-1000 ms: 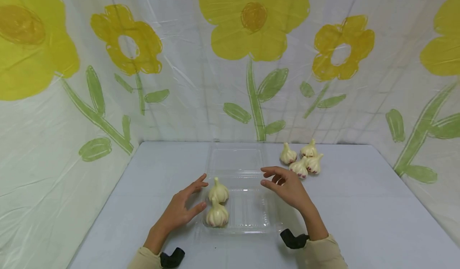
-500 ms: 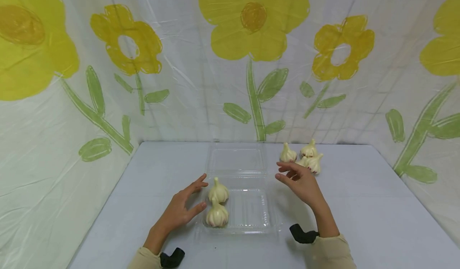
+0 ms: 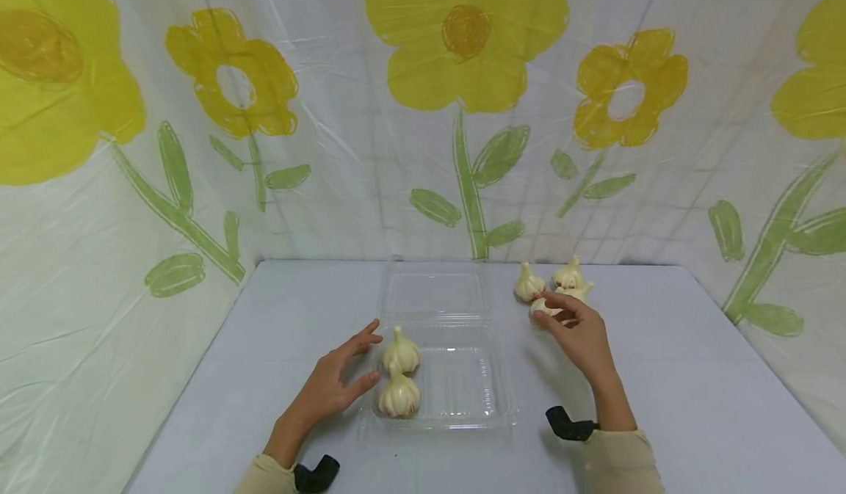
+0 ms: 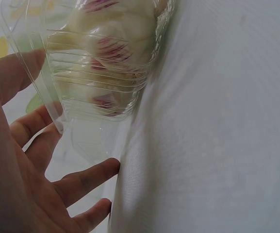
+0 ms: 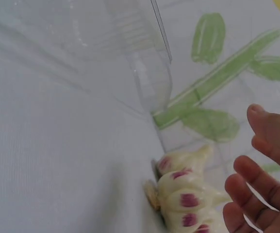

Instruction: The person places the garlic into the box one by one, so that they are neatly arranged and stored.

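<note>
A clear plastic clamshell container (image 3: 463,426) lies open on the table. Two white garlic bulbs, a rear one (image 3: 402,351) and a front one (image 3: 399,396), sit along its left side. My left hand (image 3: 325,382) is at that side with fingers spread; in the left wrist view, thumb and fingertips are at the container's rim (image 4: 52,92). Over at the right, my right hand (image 3: 584,338) hovers over a nearby garlic bulb (image 3: 543,309), partly hiding it. In the right wrist view its fingers (image 5: 249,194) are loosely bent, apart from the purple-streaked bulbs (image 5: 183,189).
Other garlic bulbs stand at the table's back right, including a left one (image 3: 529,282) and a rear one (image 3: 567,272). The container's lid (image 3: 432,293) lies folded back toward the flower-patterned curtain (image 3: 344,208). A white cloth covers the table (image 3: 674,376).
My right hand has moved right, from beside the container to the group of garlic bulbs. My left hand, the container and the bulbs in it have stayed put.
</note>
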Tool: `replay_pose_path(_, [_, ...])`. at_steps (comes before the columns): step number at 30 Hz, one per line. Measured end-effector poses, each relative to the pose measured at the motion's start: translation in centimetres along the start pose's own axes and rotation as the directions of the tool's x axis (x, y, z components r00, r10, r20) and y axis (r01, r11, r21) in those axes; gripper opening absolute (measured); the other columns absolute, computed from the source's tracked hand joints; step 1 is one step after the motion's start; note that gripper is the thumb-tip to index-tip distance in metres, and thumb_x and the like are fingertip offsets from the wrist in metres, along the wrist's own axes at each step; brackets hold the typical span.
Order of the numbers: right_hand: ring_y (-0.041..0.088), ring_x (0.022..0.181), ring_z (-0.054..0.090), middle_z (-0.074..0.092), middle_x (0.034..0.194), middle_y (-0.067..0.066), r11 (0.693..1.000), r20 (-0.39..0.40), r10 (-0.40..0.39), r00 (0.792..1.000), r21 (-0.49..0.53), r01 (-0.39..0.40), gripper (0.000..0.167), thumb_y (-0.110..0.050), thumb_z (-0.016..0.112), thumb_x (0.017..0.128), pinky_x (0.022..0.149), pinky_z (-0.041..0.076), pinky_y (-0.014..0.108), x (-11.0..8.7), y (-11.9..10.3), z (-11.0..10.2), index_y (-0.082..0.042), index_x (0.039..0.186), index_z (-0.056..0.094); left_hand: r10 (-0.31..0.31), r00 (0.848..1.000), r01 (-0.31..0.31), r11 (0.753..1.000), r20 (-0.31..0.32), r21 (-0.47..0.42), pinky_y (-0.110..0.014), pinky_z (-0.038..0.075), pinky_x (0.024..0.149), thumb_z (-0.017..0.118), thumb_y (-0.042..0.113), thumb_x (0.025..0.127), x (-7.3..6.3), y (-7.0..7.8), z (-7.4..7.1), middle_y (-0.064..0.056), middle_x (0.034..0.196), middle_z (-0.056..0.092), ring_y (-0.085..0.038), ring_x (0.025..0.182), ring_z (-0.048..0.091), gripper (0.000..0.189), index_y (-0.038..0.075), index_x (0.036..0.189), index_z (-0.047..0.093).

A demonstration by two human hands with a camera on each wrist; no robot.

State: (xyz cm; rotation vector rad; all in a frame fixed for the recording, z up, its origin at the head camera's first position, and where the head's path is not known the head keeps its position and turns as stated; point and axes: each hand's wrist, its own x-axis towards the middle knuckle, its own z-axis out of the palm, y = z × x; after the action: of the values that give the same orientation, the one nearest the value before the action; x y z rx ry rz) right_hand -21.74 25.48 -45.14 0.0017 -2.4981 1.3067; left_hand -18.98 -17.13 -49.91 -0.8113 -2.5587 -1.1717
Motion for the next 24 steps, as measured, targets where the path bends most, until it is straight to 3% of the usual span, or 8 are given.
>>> replay_pose_path(13, [-0.003, 0.084, 0.057, 0.07, 0.117, 0.018, 0.996, -0.091, 0.082, 0.992, 0.037, -0.079, 0.042, -0.023, 0.079, 0.09, 0.073, 0.045, 0.011, 0.1, 1.7, -0.4, -0.008, 0.129, 0.07, 0.001, 1.0, -0.001, 1.0, 0.003, -0.001, -0.065, 0.048, 0.1, 0.072, 0.021, 0.091, -0.1, -0.2, 0.1, -0.001, 0.141, 0.064, -0.03, 0.122, 0.067, 0.079, 0.026, 0.161, 0.033])
replay_pose_path(24, [0.008, 0.092, 0.056, 0.064, 0.127, 0.018, 0.979, -0.057, 0.205, 0.977, 0.028, -0.204, 0.056, -0.029, 0.079, 0.091, 0.067, 0.047, 0.017, 0.0, 2.4, -0.6, -0.008, 0.139, 0.062, -0.01, 1.0, 0.01, 1.0, 0.004, -0.008, -0.065, 0.048, 0.101, 0.071, 0.021, 0.091, -0.1, 0.0, 0.0, 0.0, 0.141, 0.064, -0.031, 0.123, 0.066, 0.079, 0.027, 0.161, 0.033])
